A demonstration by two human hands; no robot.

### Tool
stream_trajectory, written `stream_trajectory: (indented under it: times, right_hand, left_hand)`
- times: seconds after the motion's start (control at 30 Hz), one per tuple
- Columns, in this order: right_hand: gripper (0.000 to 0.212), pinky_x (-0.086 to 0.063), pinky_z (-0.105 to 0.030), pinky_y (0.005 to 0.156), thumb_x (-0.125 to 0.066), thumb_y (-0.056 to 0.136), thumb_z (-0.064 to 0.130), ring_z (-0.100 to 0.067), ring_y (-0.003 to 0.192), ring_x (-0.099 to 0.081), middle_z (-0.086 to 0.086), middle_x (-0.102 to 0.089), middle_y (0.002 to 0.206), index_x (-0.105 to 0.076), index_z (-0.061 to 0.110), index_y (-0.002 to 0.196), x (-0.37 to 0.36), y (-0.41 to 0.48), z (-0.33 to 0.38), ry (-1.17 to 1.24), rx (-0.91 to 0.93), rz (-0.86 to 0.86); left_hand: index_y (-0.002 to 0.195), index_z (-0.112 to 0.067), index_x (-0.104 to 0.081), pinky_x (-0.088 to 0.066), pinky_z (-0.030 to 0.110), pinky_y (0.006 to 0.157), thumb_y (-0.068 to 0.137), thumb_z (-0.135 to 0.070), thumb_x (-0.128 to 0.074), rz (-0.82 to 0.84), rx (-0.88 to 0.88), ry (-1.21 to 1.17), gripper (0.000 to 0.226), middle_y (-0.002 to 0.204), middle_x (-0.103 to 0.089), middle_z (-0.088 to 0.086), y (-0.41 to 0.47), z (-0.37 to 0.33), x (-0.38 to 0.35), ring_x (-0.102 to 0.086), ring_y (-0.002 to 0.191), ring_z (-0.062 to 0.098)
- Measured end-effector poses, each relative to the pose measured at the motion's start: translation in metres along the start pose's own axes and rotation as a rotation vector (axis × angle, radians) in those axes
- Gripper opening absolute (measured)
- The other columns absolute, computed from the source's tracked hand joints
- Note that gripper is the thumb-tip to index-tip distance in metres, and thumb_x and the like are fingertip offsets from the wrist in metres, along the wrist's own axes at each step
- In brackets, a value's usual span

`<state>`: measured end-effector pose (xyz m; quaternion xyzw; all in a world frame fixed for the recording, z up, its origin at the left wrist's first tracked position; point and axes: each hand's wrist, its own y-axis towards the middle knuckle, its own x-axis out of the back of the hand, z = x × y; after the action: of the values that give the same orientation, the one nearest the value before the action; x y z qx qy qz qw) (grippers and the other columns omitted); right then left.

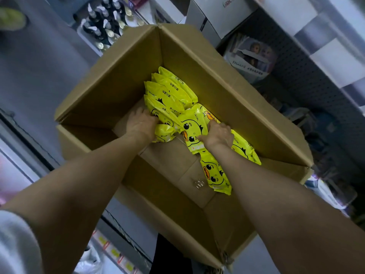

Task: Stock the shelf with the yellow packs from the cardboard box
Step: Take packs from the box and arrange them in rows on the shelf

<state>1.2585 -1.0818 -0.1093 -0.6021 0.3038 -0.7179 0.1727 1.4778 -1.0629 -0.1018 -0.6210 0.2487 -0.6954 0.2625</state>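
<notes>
Picking step: in the big open brown cardboard box (126, 76), the left hand (141, 125) clenches around a bundle of glossy yellow duck-print packs (167, 115), the right hand (218, 134) grasps one just beside; more lie beyond both grips. Next, I judge, both must lift them clear of the walls

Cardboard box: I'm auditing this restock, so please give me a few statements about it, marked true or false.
1. Both the left hand and right hand reach into the box. True.
2. The box is packed to the brim. False: a few packs lie on its floor, part of it bare.
3. The packs show a duck face. True.
4. The left hand rests on the box's rim. False: it grips packs.
</notes>
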Motion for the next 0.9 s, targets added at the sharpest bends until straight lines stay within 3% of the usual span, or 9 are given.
stream_trajectory:
  times: [0.07,0.13,0.2,0.3,0.43,0.6,0.7,0.8,0.9]
  right_hand:
    - [0.030,-0.044,-0.037,0.089,-0.076,0.081,0.042,-0.028,0.117,-0.050,-0.007,-0.062,0.113,-0.054,0.026,0.092,0.002,-0.003,0.002,0.082,0.003,0.031]
    - [0.031,-0.042,-0.035,0.078,-0.074,0.083,0.032,-0.029,0.104,-0.056,-0.005,-0.064,0.100,-0.044,0.024,0.076,0.003,-0.013,0.002,0.237,0.015,0.050]
    - [0.032,-0.036,-0.032,0.068,-0.071,0.085,0.024,-0.028,0.089,-0.055,-0.004,-0.060,0.091,-0.042,0.022,0.074,0.006,-0.026,-0.001,0.395,0.038,0.046]
    - [0.023,-0.034,-0.030,0.069,-0.068,0.089,0.024,-0.028,0.086,-0.052,-0.005,-0.057,0.095,-0.048,0.020,0.100,0.021,-0.049,-0.012,0.502,0.065,0.027]
    - [0.053,-0.045,-0.036,0.081,-0.070,0.090,0.027,-0.034,0.108,-0.059,-0.012,-0.062,0.118,-0.043,0.017,0.134,0.049,-0.089,-0.041,0.552,0.104,0.006]
    - [0.059,-0.043,-0.034,0.098,-0.072,0.087,0.035,-0.030,0.124,-0.055,-0.012,-0.060,0.134,-0.054,0.008,0.137,0.085,-0.166,-0.108,0.579,0.172,-0.050]
    - [0.050,-0.047,-0.036,0.094,-0.074,0.085,0.035,-0.030,0.115,-0.060,-0.012,-0.066,0.124,-0.064,0.006,0.124,0.105,-0.227,-0.170,0.621,0.180,-0.101]
    - [0.018,-0.051,-0.033,0.071,-0.075,0.082,0.029,-0.027,0.087,-0.066,-0.008,-0.072,0.091,-0.070,0.013,0.086,0.130,-0.291,-0.246,0.675,0.162,-0.193]
    - [0.021,-0.046,-0.030,0.062,-0.075,0.081,0.027,-0.023,0.076,-0.062,-0.005,-0.068,0.080,-0.062,0.017,0.067,0.159,-0.354,-0.323,0.699,0.135,-0.316]
  left_hand:
    - [0.133,-0.037,-0.054,-0.033,0.041,0.105,0.073,-0.049,-0.078,0.041,0.017,-0.062,0.065,0.139,-0.042,0.005,-0.005,0.001,0.000,-0.032,0.134,0.029]
    - [0.133,-0.027,-0.056,-0.041,0.039,0.097,0.074,-0.043,-0.080,0.124,0.052,-0.261,0.065,0.133,-0.049,0.009,-0.014,0.003,-0.002,-0.044,0.127,0.030]
    - [0.131,-0.020,-0.056,-0.045,0.035,0.088,0.075,-0.038,-0.081,0.149,0.100,-0.447,0.064,0.126,-0.058,0.011,-0.027,0.005,-0.001,-0.054,0.118,0.030]
    - [0.137,-0.027,-0.053,-0.044,0.034,0.095,0.078,-0.038,-0.079,0.112,0.125,-0.615,0.065,0.129,-0.061,0.007,-0.054,0.000,0.011,-0.054,0.121,0.029]
    - [0.129,-0.027,-0.058,-0.045,0.039,0.101,0.086,-0.033,-0.071,0.082,0.098,-0.799,0.045,0.120,-0.063,0.001,-0.103,-0.030,0.040,-0.058,0.115,0.025]
    - [0.127,-0.015,-0.059,-0.044,0.034,0.098,0.096,-0.037,-0.057,-0.086,0.046,-0.932,0.038,0.122,-0.063,0.007,-0.189,-0.091,0.078,-0.058,0.114,0.026]
    - [0.129,-0.015,-0.055,-0.045,0.031,0.090,0.092,-0.047,-0.061,-0.122,0.004,-0.946,0.050,0.124,-0.059,0.002,-0.262,-0.139,0.104,-0.058,0.111,0.023]
    - [0.109,-0.009,-0.063,-0.056,0.022,0.065,0.083,-0.037,-0.073,0.015,-0.115,-1.149,0.039,0.105,-0.071,0.004,-0.332,-0.193,0.124,-0.071,0.079,0.010]
    - [0.112,-0.005,-0.064,-0.058,0.025,0.063,0.075,-0.028,-0.081,0.056,-0.194,-1.137,0.047,0.096,-0.074,0.007,-0.397,-0.251,0.141,-0.073,0.075,0.012]
